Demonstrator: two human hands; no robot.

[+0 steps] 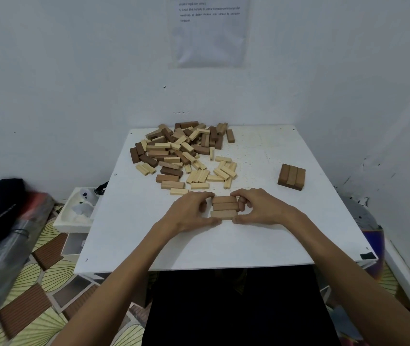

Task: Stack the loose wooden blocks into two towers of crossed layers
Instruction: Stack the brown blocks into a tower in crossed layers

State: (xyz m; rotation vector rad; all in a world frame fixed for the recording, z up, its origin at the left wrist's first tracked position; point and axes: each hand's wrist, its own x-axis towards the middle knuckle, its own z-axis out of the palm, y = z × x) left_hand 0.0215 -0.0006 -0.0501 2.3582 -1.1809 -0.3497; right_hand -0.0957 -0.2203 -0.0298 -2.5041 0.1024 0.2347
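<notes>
The left hand [191,212] and right hand [258,208] curl round the two ends of a row [224,207] of three brown blocks lying side by side on the table [223,245] between them, likely squaring it up as a tower's base layer. A darker trio [291,176] sits well off beyond the right hand, probably the other base. The loose pile [186,153] lies beyond both hands. A sheet [210,31] on the wall carries print too blurred to read.

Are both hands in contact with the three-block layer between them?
Touching. The head view shows the left hand and right hand with curled fingers and thumbs against opposite ends of the three-block layer, no gap visible.
</notes>
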